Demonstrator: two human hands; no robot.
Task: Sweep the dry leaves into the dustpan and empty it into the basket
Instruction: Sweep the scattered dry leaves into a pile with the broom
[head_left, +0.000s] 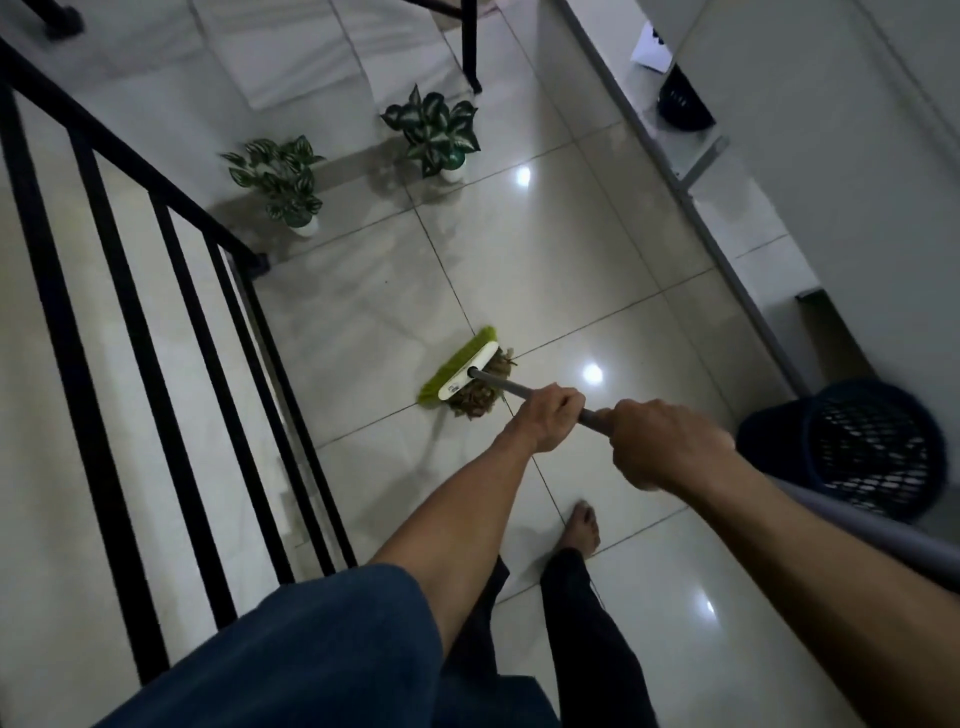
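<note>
A broom (462, 371) with green bristles, a white head and a grey handle rests on the tiled floor at the centre. A heap of dry brown leaves (480, 396) lies against the near side of its head. My left hand (548, 418) grips the handle low down, and my right hand (665, 441) grips it just behind. A dark blue mesh basket (867, 449) stands at the right, close to my right hand. No dustpan is in view.
A black stair railing (156, 291) runs along the left. Two potted plants, one (283, 176) on the left and one (434, 132) further back, stand on the floor. A black chair leg (470, 47) is behind them. A low ledge (727, 218) with another dark basket (683, 101) lines the right. My bare foot (582, 527) is below the hands.
</note>
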